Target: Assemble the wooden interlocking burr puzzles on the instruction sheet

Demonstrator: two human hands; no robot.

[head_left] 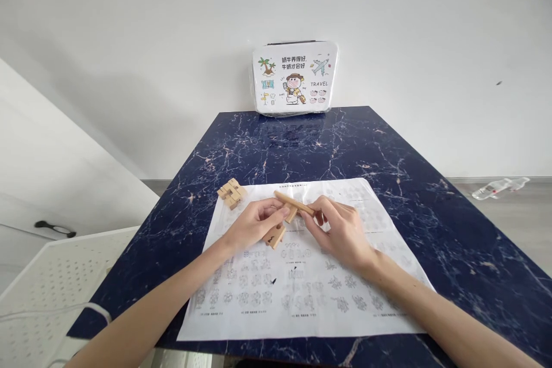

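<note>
Wooden puzzle pieces [276, 236] are between my two hands, above a white instruction sheet [302, 322] printed with small diagrams. My left hand [263, 219] is closed on a short notched piece; a dark mark shows on the piece below its fingers. With thumb and fingers, my right hand [334, 224] pinches the right end of a long wooden stick [297, 201], which slants down to the right and touches the other pieces. How the pieces interlock is partly hidden by my fingers. An assembled wooden block puzzle [232, 192] sits at the sheet's upper left corner.
The sheet lies on a dark blue marble-patterned table [207, 161]. A white cartoon-printed case [295, 77] in clear wrapping stands at the back against the wall. At the left is a perforated white surface [47, 282] with a cable [56, 310]. Clear plastic packaging [500, 187] lies on the floor at right.
</note>
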